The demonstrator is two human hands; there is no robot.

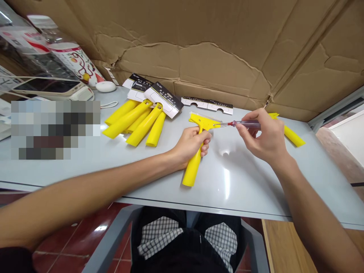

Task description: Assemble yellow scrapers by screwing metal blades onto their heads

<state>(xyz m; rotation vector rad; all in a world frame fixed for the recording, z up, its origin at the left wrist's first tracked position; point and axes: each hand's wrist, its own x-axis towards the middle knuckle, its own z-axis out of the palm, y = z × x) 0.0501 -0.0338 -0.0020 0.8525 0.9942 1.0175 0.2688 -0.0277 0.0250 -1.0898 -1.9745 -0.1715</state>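
Note:
My left hand (191,147) is wrapped round the handle of a yellow scraper (193,168), whose wide head points away from me. In my right hand (265,137) is a screwdriver (247,124) with a clear purple handle. Its metal shaft points left, and the tip meets the right side of the scraper's head. Several yellow scrapers (143,125) with black and white cards (164,99) on them lie in a pile left of my hands. Another yellow scraper (294,135) lies behind my right hand, partly hidden by it.
Two black and white cards (207,105) lie by the cardboard (222,68) at the back. At the left are plastic bottles (71,57), a phone (49,86), a white oval case (105,87) and a blurred-out area. The table's front edge (199,211) is above my lap.

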